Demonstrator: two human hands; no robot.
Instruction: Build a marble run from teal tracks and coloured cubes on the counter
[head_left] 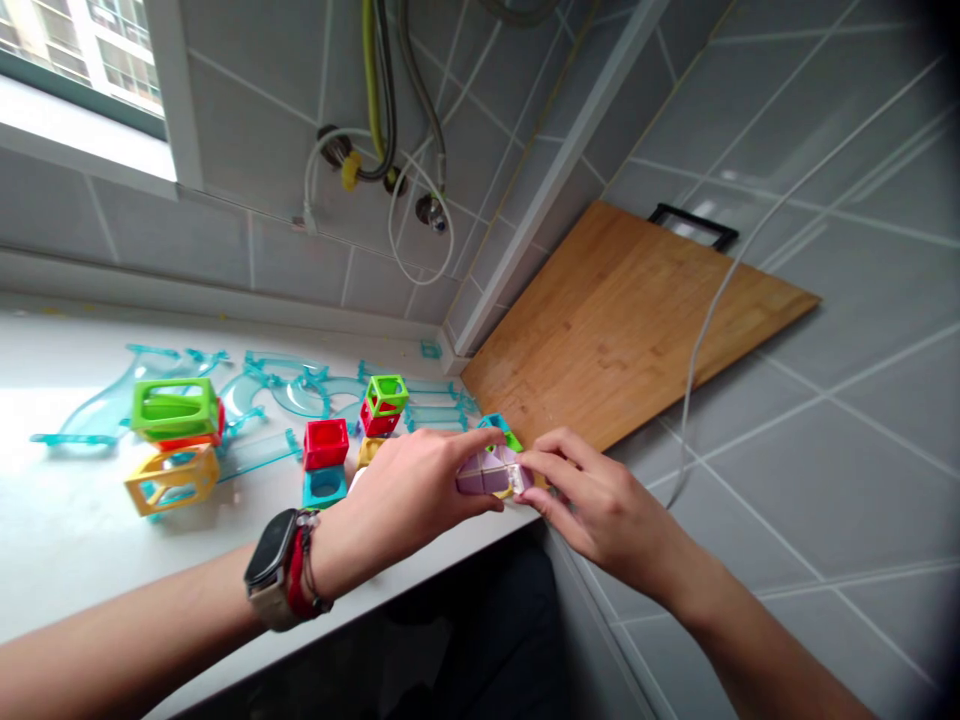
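Note:
Both my hands meet over the front edge of the white counter. Between the thumb and fingers of my left hand, which wears a watch and a red bracelet, is a small purple block with pale grid lines. My right hand is closed at the block's right end, where a whitish part shows between the fingertips. Its exact kind I cannot make out. Behind the hands are green and blue frame blocks, partly hidden. Just left of my left hand stand a red cube on a blue cube.
Clear teal track pieces lie along the back of the counter. Green and red cubes are stacked there, with green and yellow frames at left. A wooden board leans against the tiled wall; a white cable hangs before it.

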